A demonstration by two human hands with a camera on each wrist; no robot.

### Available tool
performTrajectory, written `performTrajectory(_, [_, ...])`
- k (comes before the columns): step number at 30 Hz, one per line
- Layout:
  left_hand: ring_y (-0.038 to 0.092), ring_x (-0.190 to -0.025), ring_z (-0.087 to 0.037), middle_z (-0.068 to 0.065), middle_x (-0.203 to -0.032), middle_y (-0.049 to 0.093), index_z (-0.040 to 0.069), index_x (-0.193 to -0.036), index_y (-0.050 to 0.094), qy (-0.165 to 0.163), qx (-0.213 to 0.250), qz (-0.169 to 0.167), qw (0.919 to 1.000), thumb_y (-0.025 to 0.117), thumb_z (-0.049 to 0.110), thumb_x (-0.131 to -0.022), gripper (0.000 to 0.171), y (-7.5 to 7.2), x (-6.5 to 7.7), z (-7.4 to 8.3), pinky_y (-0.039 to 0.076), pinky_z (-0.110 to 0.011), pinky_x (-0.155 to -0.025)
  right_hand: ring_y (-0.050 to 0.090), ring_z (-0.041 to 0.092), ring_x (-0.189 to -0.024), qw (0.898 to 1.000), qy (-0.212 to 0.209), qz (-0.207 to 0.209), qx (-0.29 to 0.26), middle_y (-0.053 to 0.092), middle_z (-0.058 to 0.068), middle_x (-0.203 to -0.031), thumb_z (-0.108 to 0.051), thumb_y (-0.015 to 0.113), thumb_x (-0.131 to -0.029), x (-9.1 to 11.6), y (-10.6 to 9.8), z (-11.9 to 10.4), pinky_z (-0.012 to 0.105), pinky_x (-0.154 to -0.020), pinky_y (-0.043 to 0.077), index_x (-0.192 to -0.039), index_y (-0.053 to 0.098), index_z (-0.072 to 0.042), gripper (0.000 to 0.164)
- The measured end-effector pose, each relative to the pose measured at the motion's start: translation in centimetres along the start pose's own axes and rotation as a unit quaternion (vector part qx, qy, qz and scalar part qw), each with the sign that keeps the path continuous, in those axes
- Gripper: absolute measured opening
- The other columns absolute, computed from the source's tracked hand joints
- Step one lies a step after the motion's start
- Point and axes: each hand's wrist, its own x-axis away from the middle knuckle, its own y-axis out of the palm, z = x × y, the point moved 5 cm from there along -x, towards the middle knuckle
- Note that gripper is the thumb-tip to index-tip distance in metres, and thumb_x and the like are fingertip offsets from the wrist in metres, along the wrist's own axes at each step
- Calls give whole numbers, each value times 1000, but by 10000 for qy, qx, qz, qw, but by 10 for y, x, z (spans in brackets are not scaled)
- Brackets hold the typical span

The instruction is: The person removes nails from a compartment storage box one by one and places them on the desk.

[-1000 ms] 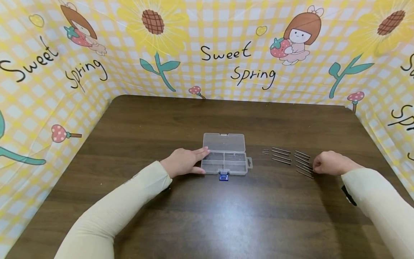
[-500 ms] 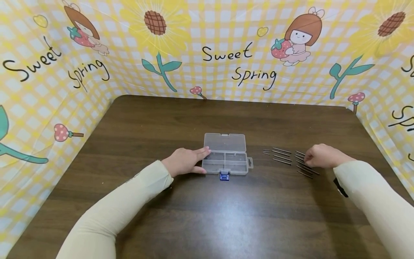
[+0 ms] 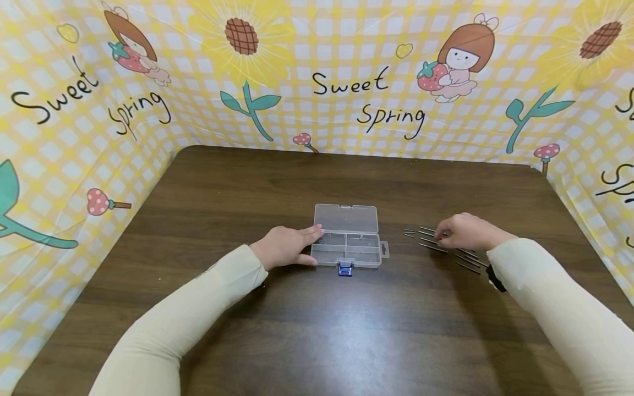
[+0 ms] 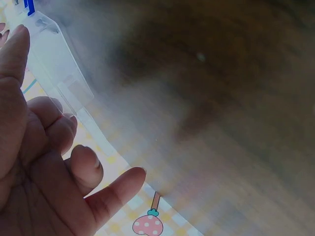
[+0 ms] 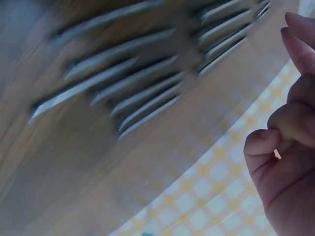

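A clear plastic compartment box stands with its lid tipped back and a blue latch at its front. My left hand rests at the box's left side, fingers spread and straight; the left wrist view catches a clear edge of the box beyond the fingers. Over the nails, my right hand hovers with loosely curled fingers, and nothing shows between its fingertips in the right wrist view. Metal nails lie below it in two columns, the left column and the right column, partly hidden in the head view.
Small short nails lie between the box and the longer ones. A hanging tab sticks out from the box's right side. Patterned yellow cloth walls in the brown wooden table at the back and sides.
My right hand has travelled left, from the outer end of the right nail column to above the left column. My left hand stays at the box. The head view has shifted slightly.
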Motion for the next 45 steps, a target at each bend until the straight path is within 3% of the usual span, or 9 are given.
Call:
performTrajectory(7, [59,-56,-19,-5,-149,40,8,-145,43,26,64,28,10000,61,52,-87,75,0,1,-3,48,-31,-59,60,17,-78,9989,-418,105,-157,70,8,-96,-7,65,-87,-30,7,-36,41,-72,49,-103,71,-1,18])
performTrajectory(11, [67,-75,-22,-5,-149,39,8,-145,42,-8,151,-32,9999,61,51,-87,75,2,2,-4,51,-32,-66,65,22,-89,9969,-767,151,-116,71,7,-100,-5,65,-86,-52,12,-64,42,-79,51,-103,72,-2,19])
performTrajectory(15, [67,-94,-22,-5,-150,38,9,-146,42,-49,205,-102,9997,61,51,-87,75,2,2,-4,51,-33,-71,61,17,-81,9949,-997,120,-103,70,5,-98,-3,66,-85,-71,14,-91,36,-74,50,-104,73,-3,20])
performTrajectory(19, [67,-95,-22,-5,-150,38,9,-146,42,-67,192,-101,9997,61,51,-87,75,3,1,-5,51,-33,-71,58,15,-79,9917,-1284,48,72,71,4,-98,-3,66,-84,-90,17,-115,35,-74,49,-103,73,-5,21])
performTrajectory(25, [67,-79,-22,-6,-148,40,8,-145,43,-15,158,8,9999,61,51,-87,74,3,0,-4,51,-33,-65,64,20,-99,9838,-1733,-310,344,71,4,-104,-1,65,-84,-113,28,-147,36,-86,50,-102,75,-8,22])
performTrajectory(29, [60,-60,-19,-6,-149,39,8,-146,41,49,262,21,9996,61,51,-88,75,2,-1,-1,48,-31,-57,64,21,-101,9796,-1720,-639,821,71,2,-107,-6,68,-84,-121,36,-160,35,-86,50,-103,76,-13,22])
performTrajectory(32, [55,-54,-17,-6,-149,38,8,-146,40,40,304,32,9995,60,51,-88,75,1,0,-1,47,-30,-55,64,21,-101,9776,-1658,-695,1096,71,1,-105,-8,71,-83,-124,39,-166,36,-86,50,-102,77,-15,21])
performTrajectory(39, [60,-61,-20,-5,-149,39,9,-147,40,-47,300,45,9995,62,50,-87,76,0,1,-1,49,-32,-57,65,18,-96,9789,-1422,-889,1167,72,-2,-100,-11,74,-82,-130,50,-170,36,-83,51,-98,78,-15,17])
performTrajectory(45, [48,-49,-16,-5,-151,36,9,-147,39,-143,372,-137,9991,61,51,-87,77,1,5,-1,44,-29,-51,66,16,-88,9794,-1334,-850,1253,72,-4,-92,-12,75,-81,-135,57,-174,36,-78,52,-90,78,-16,11])
